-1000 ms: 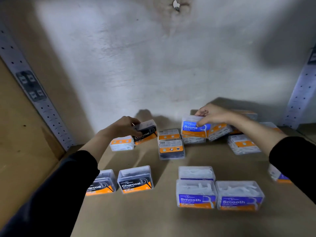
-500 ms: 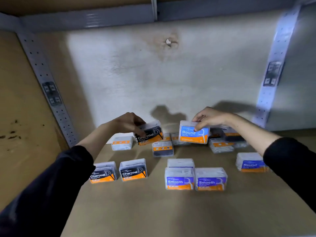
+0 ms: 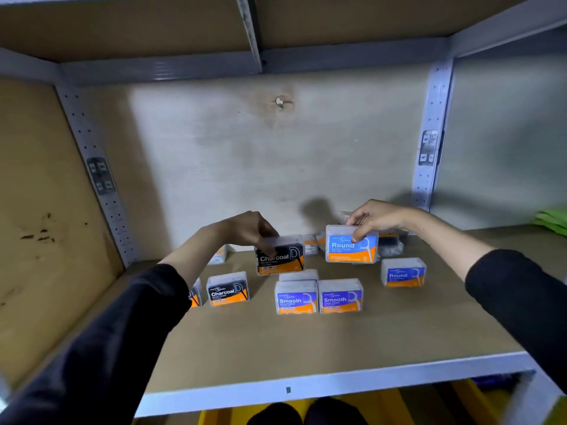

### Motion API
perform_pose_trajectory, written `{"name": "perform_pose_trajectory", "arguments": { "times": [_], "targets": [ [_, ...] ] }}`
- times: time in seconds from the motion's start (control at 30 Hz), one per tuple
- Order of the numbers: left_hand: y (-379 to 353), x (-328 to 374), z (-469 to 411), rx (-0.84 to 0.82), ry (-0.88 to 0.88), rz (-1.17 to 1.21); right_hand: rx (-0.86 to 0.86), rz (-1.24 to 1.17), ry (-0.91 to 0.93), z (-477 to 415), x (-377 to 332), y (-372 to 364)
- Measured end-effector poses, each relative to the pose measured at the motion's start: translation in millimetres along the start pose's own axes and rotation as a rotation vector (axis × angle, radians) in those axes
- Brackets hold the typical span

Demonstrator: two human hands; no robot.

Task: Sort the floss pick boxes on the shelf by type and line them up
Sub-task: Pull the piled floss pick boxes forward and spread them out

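Note:
My left hand (image 3: 245, 230) grips a black Charcoal box (image 3: 280, 256) from above, lifted over the shelf board (image 3: 306, 342). My right hand (image 3: 376, 217) grips a light-blue Round box (image 3: 351, 245), also raised. On the board stand a Charcoal box (image 3: 227, 289) and another one (image 3: 195, 297) partly hidden by my left sleeve. Two Smooth boxes (image 3: 296, 297) (image 3: 340, 296) sit side by side with a third box (image 3: 299, 275) behind them. A Round box (image 3: 403, 272) stands to the right. Several unsorted boxes (image 3: 389, 245) lie at the back.
The shelf bay has a pale back wall (image 3: 276, 154), a wooden left side panel (image 3: 36, 210) and grey perforated uprights (image 3: 431, 142). A grey front rail (image 3: 322, 386) edges the board. Something green (image 3: 552, 220) lies in the bay to the right.
The camera has pulled back and tilted up, showing the whole bay. Both hands have lifted their boxes and drawn them toward the front, away from the pile at the back.

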State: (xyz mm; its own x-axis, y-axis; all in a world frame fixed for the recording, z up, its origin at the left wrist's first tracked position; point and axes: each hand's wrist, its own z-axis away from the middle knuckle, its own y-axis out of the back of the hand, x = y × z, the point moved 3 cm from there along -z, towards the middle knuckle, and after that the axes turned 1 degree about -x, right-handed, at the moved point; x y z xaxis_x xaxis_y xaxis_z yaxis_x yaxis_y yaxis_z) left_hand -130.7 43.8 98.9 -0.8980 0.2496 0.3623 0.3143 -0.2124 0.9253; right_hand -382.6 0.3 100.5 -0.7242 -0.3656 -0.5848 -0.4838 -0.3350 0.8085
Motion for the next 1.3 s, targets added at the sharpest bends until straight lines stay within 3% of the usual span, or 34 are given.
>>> {"name": "perform_pose_trajectory", "arguments": {
  "times": [0.47, 0.87, 1.03, 1.3],
  "targets": [
    [-12.0, 33.3, 3.3, -0.007, -0.047, -0.009, 0.01, 0.02, -0.079, 34.2, 20.6, 7.3],
    [-18.5, 37.1, -22.3, -0.026, -0.054, -0.026, 0.086, 0.281, -0.299, 46.3, 114.1, 0.2],
    [-20.2, 40.5, -30.5, -0.025, -0.055, -0.041, 0.107, 0.277, -0.356, 42.4, 141.1, -8.0],
    [-22.1, 43.9, -36.0, -0.034, -0.037, -0.045, 0.022, 0.345, -0.375, 35.5, 161.6, -24.6]
  ]
}}
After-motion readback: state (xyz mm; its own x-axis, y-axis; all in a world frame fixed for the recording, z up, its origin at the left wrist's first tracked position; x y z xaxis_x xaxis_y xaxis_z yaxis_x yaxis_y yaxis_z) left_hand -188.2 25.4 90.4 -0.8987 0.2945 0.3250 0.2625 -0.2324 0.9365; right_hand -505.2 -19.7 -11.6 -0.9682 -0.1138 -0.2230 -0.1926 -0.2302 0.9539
